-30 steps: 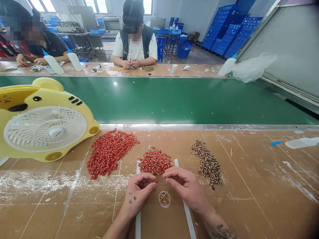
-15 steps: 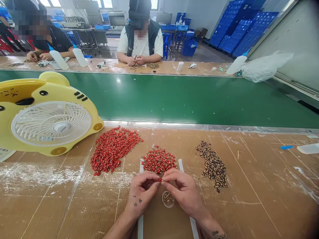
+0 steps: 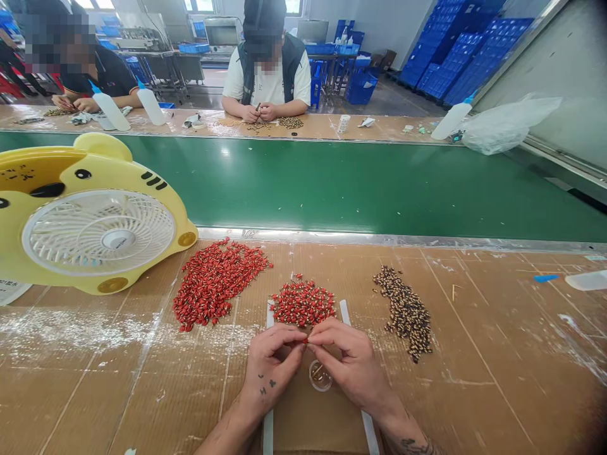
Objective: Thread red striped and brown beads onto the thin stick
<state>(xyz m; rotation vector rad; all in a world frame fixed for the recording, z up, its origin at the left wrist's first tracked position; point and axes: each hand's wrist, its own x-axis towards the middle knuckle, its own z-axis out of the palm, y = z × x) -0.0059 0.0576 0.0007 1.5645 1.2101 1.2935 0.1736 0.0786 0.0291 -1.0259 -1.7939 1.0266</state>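
Observation:
Between their fingertips, my left hand point(image 3: 276, 361) and my right hand point(image 3: 348, 360) pinch one small red piece point(image 3: 305, 340); most of it is covered by the fingers. Just beyond them lies a small pile of red pieces with pale metallic ends point(image 3: 303, 303). A bigger pile of red pieces point(image 3: 215, 281) spreads to the left. Off to the right is a pile of dark pieces with gold-coloured parts point(image 3: 405, 313). Below my right fingers sits a small clear round dish point(image 3: 320, 376) with a thin stick-like item in it.
A yellow animal-faced fan point(image 3: 99, 221) stands at the left. Past the metal edge runs a green belt point(image 3: 355, 186). Two people work at the far table, among white bottles point(image 3: 111, 110). A white bottle point(image 3: 588, 282) and blue cap point(image 3: 545, 278) lie at the right.
Both hands stay in nearly the same place, fingertips together at the red piece. The fingers have shifted only slightly around it, and the camera view has moved a little.

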